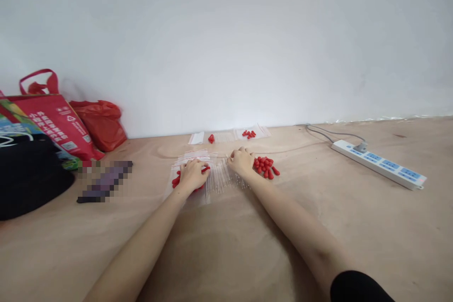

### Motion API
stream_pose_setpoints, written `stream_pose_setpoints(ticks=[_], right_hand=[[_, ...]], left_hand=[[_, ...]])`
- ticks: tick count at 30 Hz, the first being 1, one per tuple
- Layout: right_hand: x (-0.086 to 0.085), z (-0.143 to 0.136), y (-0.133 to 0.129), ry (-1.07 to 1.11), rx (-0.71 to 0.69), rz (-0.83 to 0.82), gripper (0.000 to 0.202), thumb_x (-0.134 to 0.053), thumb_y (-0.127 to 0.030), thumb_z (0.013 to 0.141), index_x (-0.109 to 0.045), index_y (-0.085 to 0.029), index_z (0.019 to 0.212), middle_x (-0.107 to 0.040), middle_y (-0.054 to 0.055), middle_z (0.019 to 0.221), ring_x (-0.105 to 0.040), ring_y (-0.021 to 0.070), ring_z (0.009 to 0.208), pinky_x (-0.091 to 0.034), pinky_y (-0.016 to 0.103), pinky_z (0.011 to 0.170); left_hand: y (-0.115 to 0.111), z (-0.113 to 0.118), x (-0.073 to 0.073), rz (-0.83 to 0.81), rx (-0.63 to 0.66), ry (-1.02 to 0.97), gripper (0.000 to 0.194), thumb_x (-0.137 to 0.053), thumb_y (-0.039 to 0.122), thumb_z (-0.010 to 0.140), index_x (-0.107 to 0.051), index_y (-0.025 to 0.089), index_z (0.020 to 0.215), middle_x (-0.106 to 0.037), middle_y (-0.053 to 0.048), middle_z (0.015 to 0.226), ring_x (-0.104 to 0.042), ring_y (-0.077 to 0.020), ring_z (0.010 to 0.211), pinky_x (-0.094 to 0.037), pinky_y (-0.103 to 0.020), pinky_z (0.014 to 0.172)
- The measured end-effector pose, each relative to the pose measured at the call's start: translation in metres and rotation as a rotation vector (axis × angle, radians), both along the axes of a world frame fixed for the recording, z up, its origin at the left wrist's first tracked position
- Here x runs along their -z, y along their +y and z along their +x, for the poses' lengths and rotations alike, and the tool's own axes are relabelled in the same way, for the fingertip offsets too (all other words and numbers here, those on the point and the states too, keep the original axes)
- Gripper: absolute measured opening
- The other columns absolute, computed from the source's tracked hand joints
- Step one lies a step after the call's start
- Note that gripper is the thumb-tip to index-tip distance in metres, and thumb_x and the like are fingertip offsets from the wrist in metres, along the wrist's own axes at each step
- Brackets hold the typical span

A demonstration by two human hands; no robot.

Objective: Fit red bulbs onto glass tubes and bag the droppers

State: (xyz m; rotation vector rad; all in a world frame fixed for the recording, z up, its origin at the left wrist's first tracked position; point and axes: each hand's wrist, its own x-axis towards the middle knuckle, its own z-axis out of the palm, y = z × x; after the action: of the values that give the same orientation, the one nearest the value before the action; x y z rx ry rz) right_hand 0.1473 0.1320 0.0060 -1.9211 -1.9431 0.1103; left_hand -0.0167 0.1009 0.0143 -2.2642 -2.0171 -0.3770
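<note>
My left hand (pixel 193 174) is closed over a clear zip bag (pixel 170 192), with a red rubber bulb (pixel 205 169) showing between its thumb and fingers. More red bulbs (pixel 176 182) lie under and beside that hand on the bag. Thin clear tubes (pixel 217 177), like dropper stems, lie in a row between my hands. Over the right end of this row, my right hand (pixel 241 160) has its fingers bent together; what they hold is hidden. A pile of red bulbs (pixel 264 165) sits just right of my right wrist.
Near the wall, small bags (pixel 262 131) carry a few red bulbs (pixel 249 134) and more tubes (pixel 224 137). A power strip (pixel 380 163) with a grey cable lies at right. At left are a black hat (pixel 31 179), a blurred-out phone-like object (pixel 106 181), a printed bag (pixel 60 122) and a red plastic bag (pixel 101 125).
</note>
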Motion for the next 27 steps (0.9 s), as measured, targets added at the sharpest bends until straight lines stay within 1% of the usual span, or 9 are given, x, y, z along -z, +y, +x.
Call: stream_pose_setpoints(ticks=[4, 10, 14, 17, 19, 21, 24, 25, 27], right_hand=[[0.001, -0.008, 0.004, -0.058, 0.039, -0.069, 0.031, -0.046, -0.034, 0.075, -0.062, -0.014, 0.094, -0.052, 0.016, 0.105, -0.043, 0.0281, 0.101, -0.026, 0.041, 0.081], [0.002, -0.016, 0.008, -0.034, 0.023, -0.09, 0.032, -0.048, -0.033, 0.074, -0.063, -0.012, 0.093, -0.052, 0.02, 0.105, -0.044, 0.0317, 0.102, -0.028, 0.044, 0.08], [0.0, -0.02, 0.008, -0.026, 0.035, -0.063, 0.031, -0.046, -0.032, 0.076, -0.064, -0.012, 0.091, -0.054, 0.02, 0.101, -0.045, 0.0317, 0.099, -0.029, 0.046, 0.079], [-0.004, -0.015, 0.003, -0.014, 0.044, 0.016, 0.028, -0.046, -0.03, 0.075, -0.065, -0.011, 0.085, -0.054, 0.021, 0.098, -0.045, 0.0322, 0.097, -0.031, 0.046, 0.077], [-0.006, -0.006, -0.004, 0.022, 0.022, 0.095, 0.026, -0.045, -0.029, 0.076, -0.063, -0.011, 0.081, -0.054, 0.018, 0.096, -0.046, 0.0309, 0.095, -0.032, 0.046, 0.077], [-0.005, 0.007, -0.015, 0.109, -0.074, 0.183, 0.023, -0.042, -0.028, 0.078, -0.06, -0.013, 0.081, -0.054, 0.014, 0.093, -0.049, 0.0257, 0.088, -0.035, 0.041, 0.075], [0.003, 0.032, -0.039, 0.29, -0.382, 0.278, 0.016, -0.039, -0.024, 0.082, -0.052, -0.015, 0.081, -0.053, 0.008, 0.085, -0.052, 0.0156, 0.073, -0.04, 0.029, 0.068], [0.008, 0.04, -0.048, 0.315, -0.479, 0.3, 0.014, -0.04, -0.023, 0.082, -0.051, -0.016, 0.08, -0.053, 0.006, 0.082, -0.051, 0.0148, 0.072, -0.04, 0.027, 0.066], [0.017, 0.055, -0.066, 0.321, -0.6, 0.339, 0.01, -0.04, -0.021, 0.083, -0.049, -0.017, 0.08, -0.053, 0.005, 0.08, -0.05, 0.0148, 0.071, -0.04, 0.027, 0.066]], left_hand=[[-0.001, 0.0, 0.002, 0.044, 0.017, -0.029, 0.018, -0.051, 0.03, 0.074, -0.066, 0.023, 0.081, -0.063, -0.006, 0.093, -0.052, -0.0264, 0.094, -0.033, -0.041, 0.081], [-0.001, 0.0, 0.001, 0.164, 0.073, -0.134, 0.013, -0.053, 0.028, 0.073, -0.063, 0.021, 0.077, -0.064, -0.005, 0.088, -0.054, -0.0264, 0.092, -0.034, -0.042, 0.081], [-0.002, 0.003, -0.004, 0.268, 0.111, -0.222, 0.012, -0.051, 0.028, 0.076, -0.058, 0.019, 0.079, -0.062, -0.005, 0.087, -0.054, -0.0216, 0.09, -0.038, -0.035, 0.081], [-0.007, 0.009, -0.008, 0.313, 0.159, -0.342, 0.012, -0.049, 0.028, 0.078, -0.054, 0.017, 0.08, -0.061, -0.003, 0.083, -0.055, -0.0157, 0.076, -0.043, -0.027, 0.07], [-0.014, 0.016, -0.009, 0.31, 0.207, -0.513, 0.013, -0.05, 0.029, 0.078, -0.051, 0.017, 0.081, -0.059, -0.001, 0.078, -0.054, -0.0125, 0.064, -0.044, -0.024, 0.06], [-0.024, 0.023, -0.006, 0.287, 0.257, -0.726, 0.015, -0.051, 0.029, 0.077, -0.048, 0.017, 0.087, -0.056, 0.0, 0.076, -0.053, -0.0107, 0.06, -0.044, -0.022, 0.055], [-0.043, 0.031, 0.005, 0.15, 0.356, -0.976, 0.025, -0.048, 0.025, 0.079, -0.043, 0.017, 0.102, -0.054, 0.0, 0.077, -0.057, -0.0103, 0.064, -0.047, -0.023, 0.059], [-0.05, 0.032, 0.009, 0.071, 0.395, -1.015, 0.023, -0.047, 0.023, 0.079, -0.045, 0.017, 0.1, -0.055, 0.0, 0.077, -0.058, -0.0108, 0.066, -0.048, -0.023, 0.061], [-0.061, 0.032, 0.019, -0.047, 0.445, -1.0, 0.01, -0.05, 0.021, 0.076, -0.052, 0.015, 0.084, -0.056, -0.002, 0.078, -0.058, -0.0124, 0.071, -0.048, -0.025, 0.065]])
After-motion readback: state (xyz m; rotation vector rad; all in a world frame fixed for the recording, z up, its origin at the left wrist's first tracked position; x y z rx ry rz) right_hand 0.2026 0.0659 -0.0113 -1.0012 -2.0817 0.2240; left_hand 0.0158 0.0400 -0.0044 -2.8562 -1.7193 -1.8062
